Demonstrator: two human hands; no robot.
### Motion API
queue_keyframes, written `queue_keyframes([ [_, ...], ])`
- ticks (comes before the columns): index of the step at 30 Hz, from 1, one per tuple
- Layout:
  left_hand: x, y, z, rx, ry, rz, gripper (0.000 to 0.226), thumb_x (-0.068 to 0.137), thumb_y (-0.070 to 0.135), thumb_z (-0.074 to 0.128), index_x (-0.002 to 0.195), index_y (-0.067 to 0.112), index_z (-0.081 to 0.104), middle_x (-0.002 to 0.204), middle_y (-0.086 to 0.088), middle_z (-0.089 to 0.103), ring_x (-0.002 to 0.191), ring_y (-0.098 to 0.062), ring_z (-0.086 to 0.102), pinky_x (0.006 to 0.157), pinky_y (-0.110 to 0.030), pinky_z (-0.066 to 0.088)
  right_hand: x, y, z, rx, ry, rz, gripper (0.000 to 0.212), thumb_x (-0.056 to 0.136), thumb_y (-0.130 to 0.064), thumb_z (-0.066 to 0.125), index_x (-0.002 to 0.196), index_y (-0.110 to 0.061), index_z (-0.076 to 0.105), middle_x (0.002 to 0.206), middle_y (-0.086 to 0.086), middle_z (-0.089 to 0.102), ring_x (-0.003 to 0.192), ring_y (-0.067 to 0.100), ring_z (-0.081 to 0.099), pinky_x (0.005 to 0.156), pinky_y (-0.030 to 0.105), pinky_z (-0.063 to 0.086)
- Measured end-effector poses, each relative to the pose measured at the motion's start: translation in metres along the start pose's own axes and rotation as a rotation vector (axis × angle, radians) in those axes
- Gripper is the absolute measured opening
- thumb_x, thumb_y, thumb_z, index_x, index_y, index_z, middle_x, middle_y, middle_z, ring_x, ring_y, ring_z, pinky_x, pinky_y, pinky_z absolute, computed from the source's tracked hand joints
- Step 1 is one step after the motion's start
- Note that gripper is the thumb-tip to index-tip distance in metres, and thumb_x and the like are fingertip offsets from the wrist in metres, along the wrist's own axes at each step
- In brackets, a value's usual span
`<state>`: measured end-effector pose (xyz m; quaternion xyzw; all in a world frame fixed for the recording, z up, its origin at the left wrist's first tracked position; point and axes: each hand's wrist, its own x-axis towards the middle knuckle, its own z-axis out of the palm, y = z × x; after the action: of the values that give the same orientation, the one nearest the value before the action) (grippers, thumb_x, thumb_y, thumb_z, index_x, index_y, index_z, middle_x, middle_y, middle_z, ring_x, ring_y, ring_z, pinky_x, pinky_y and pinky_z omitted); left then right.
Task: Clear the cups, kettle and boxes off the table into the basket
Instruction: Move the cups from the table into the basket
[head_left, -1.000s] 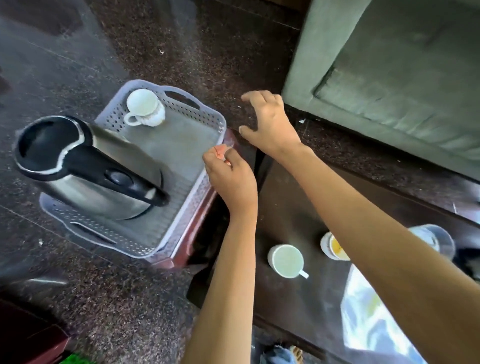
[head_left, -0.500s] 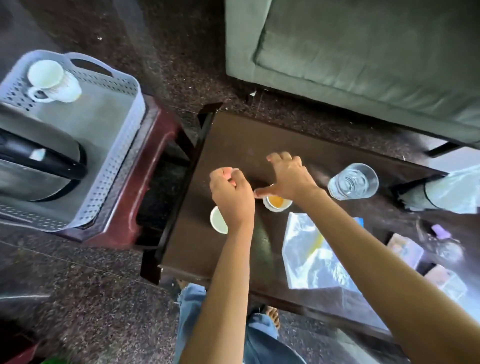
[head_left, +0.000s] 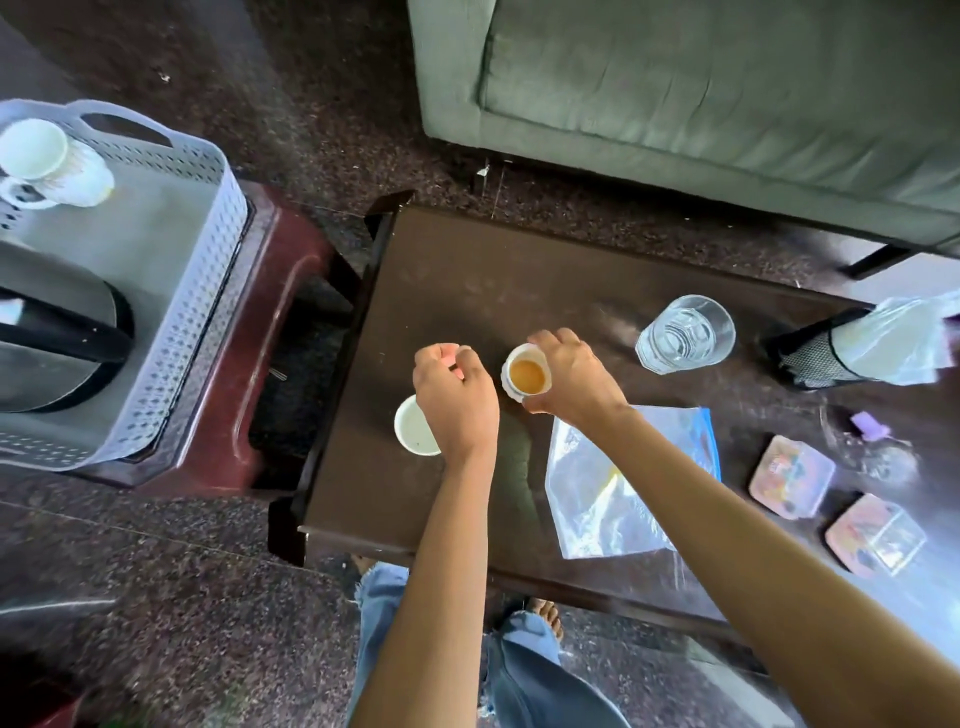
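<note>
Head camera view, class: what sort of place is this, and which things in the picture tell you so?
Most likely a home living room. A green sofa stands behind a low dark coffee table that carries a cup of tea and a drinking glass, on a speckled stone floor.

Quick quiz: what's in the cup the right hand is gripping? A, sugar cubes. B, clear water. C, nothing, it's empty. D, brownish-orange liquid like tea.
D: the small white cup in the right hand shows a brownish-orange liquid inside, unlike the clear glass farther right on the table.
</note>
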<state>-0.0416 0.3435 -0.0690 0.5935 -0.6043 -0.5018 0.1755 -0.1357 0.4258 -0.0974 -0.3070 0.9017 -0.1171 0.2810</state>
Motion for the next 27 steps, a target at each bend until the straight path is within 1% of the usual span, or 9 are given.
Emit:
queue_keyframes([
  [3,0.012,0.006,-0.009,-0.03,0.026,0.015,0.018,0.093,0.018,0.046,0.106,0.009,0.056,0.111,-0.005,0.062,0.073,0.002,0.052,0.056,-0.003,0.038,0.004,-0.01,-0.007,0.01,0.046,-0.034,0.071,0.06,-0.022,0.084,0.124,-0.015,0.052,0.116,0.009,0.053,0.105,0.03,0.055,0.084,0.041,0.053],
  [5,0.022,0.012,-0.018,-0.055,0.045,0.025,0.019,0.093,0.017,0.046,0.106,0.007,0.056,0.112,-0.007,0.061,0.075,0.0,0.052,0.059,0.003,0.035,0.01,-0.023,-0.015,0.029,0.075,-0.065,0.071,0.06,-0.02,0.084,0.124,-0.015,0.053,0.116,0.01,0.054,0.105,0.031,0.055,0.086,0.041,0.052],
  [9,0.05,0.028,-0.044,-0.098,0.112,0.047,0.02,0.094,0.015,0.044,0.105,0.004,0.056,0.112,-0.012,0.061,0.082,-0.012,0.051,0.064,0.0,0.033,0.029,-0.066,-0.037,0.048,0.142,-0.135,0.074,0.061,-0.018,0.084,0.128,-0.013,0.053,0.118,0.013,0.054,0.106,0.033,0.054,0.09,0.041,0.049],
  [12,0.075,0.045,-0.07,-0.123,0.175,0.064,0.02,0.095,0.015,0.042,0.105,0.005,0.056,0.108,-0.012,0.061,0.077,-0.01,0.051,0.062,-0.002,0.033,0.049,-0.11,-0.054,0.079,0.168,-0.177,0.073,0.063,-0.017,0.082,0.129,-0.012,0.052,0.119,0.014,0.053,0.107,0.033,0.054,0.09,0.042,0.049],
  [19,0.14,0.082,-0.127,-0.194,0.327,0.082,0.02,0.096,0.014,0.04,0.103,0.002,0.054,0.105,-0.013,0.062,0.092,-0.021,0.052,0.071,-0.015,0.03,0.097,-0.222,-0.084,0.08,0.221,-0.354,0.072,0.068,-0.023,0.082,0.132,-0.01,0.051,0.121,0.015,0.053,0.107,0.033,0.055,0.093,0.04,0.048],
  [21,0.16,0.091,-0.144,-0.217,0.347,0.069,0.025,0.097,0.014,0.038,0.109,0.0,0.054,0.112,-0.015,0.063,0.101,-0.025,0.055,0.083,-0.02,0.037,0.113,-0.255,-0.088,0.082,0.212,-0.402,0.071,0.069,-0.025,0.081,0.132,-0.01,0.052,0.121,0.015,0.053,0.109,0.032,0.054,0.094,0.042,0.047],
  [23,0.18,0.098,-0.158,-0.259,0.358,0.062,0.027,0.097,0.013,0.036,0.111,-0.001,0.054,0.114,-0.021,0.062,0.107,-0.034,0.056,0.096,-0.035,0.043,0.127,-0.285,-0.09,0.088,0.209,-0.459,0.072,0.069,-0.025,0.081,0.132,-0.008,0.052,0.121,0.017,0.053,0.109,0.033,0.055,0.095,0.042,0.046],
  [24,0.186,0.1,-0.163,-0.269,0.371,0.066,0.027,0.097,0.013,0.036,0.111,-0.003,0.053,0.113,-0.023,0.062,0.107,-0.037,0.056,0.096,-0.042,0.043,0.134,-0.296,-0.09,0.091,0.201,-0.485,0.073,0.068,-0.024,0.082,0.132,-0.007,0.052,0.121,0.018,0.054,0.109,0.033,0.055,0.097,0.04,0.045],
  [27,0.208,0.104,-0.177,-0.257,0.433,0.065,0.026,0.098,0.012,0.037,0.11,-0.005,0.052,0.112,-0.024,0.061,0.105,-0.037,0.056,0.092,-0.045,0.043,0.158,-0.333,-0.082,0.043,0.139,-0.572,0.074,0.068,-0.025,0.08,0.134,-0.009,0.051,0.123,0.015,0.055,0.113,0.029,0.054,0.1,0.033,0.041],
])
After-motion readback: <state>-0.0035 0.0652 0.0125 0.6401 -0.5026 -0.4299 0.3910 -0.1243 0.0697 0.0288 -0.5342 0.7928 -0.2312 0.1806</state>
